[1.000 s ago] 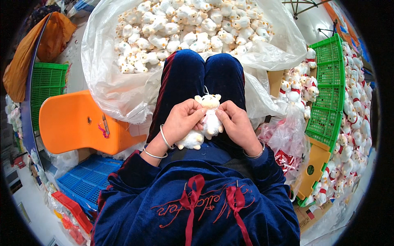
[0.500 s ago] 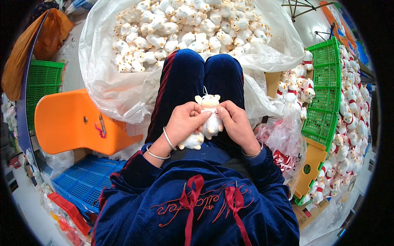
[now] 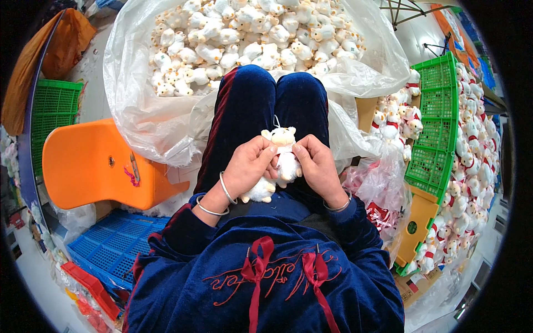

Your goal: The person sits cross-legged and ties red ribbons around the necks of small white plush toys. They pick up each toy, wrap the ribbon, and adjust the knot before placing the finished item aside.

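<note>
Above my lap, a small white plush animal [image 3: 288, 165] with a cream head and a thin hanging loop is held upright between both hands. My left hand [image 3: 251, 161] pinches it at the neck from the left, thumb and fingers pressed together. From the other side my right hand [image 3: 321, 169] grips it, thumb near the neck. A pale band seems to show at the neck, but the fingers partly hide it. A second white plush animal [image 3: 259, 192] lies on my lap beneath my left hand.
Ahead is a big clear plastic bag [image 3: 130, 89] full of white plush animals [image 3: 222, 36]. On the right stand a green crate [image 3: 436, 122], plush toys with red scarves [image 3: 472, 144] and a plastic bag of red-and-white ribbons [image 3: 383, 216]. An orange chair [image 3: 83, 161] and blue crate [image 3: 119, 244] are left.
Both hands stay almost in place on the plush animal, with only small finger movements at its neck. The whole view has shifted slightly.
</note>
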Demonstrator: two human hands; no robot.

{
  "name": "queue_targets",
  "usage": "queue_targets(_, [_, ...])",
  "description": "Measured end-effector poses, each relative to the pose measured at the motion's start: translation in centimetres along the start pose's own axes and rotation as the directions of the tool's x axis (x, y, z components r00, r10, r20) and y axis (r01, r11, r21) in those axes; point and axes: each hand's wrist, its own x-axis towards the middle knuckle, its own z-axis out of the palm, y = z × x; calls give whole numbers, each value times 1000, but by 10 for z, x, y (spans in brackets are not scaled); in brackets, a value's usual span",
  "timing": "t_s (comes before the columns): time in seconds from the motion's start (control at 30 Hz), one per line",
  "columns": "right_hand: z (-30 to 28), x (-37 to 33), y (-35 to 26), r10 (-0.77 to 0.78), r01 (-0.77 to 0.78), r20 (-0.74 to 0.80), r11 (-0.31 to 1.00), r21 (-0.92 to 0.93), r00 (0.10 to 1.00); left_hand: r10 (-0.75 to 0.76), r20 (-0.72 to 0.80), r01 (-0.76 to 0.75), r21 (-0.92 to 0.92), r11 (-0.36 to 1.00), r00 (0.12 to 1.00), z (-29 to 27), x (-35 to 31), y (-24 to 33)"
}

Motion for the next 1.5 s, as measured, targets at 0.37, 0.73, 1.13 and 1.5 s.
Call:
queue_targets(0.37, [-27, 8, -6, 95, -93, -9, 986, 137, 995, -38, -19, 38, -19, 999, 999, 2, 1, -3])
queue_targets(0.73, [-41, 0, -21, 204, -183, 109, 967, -177, 973, -16, -62, 15, -16, 1000, 998, 9, 2, 6])
queue_targets(1.13, [1, -5, -8, 19, -22, -37, 996, -84, 999, 136, -85, -115, 221, 969, 987, 10, 1, -6])
queue_targets(1.5, [0, -13, -5, -51, 40, -41, 971, -235, 998, 202, -77, -172, 292, 941, 976, 2, 4, -16])
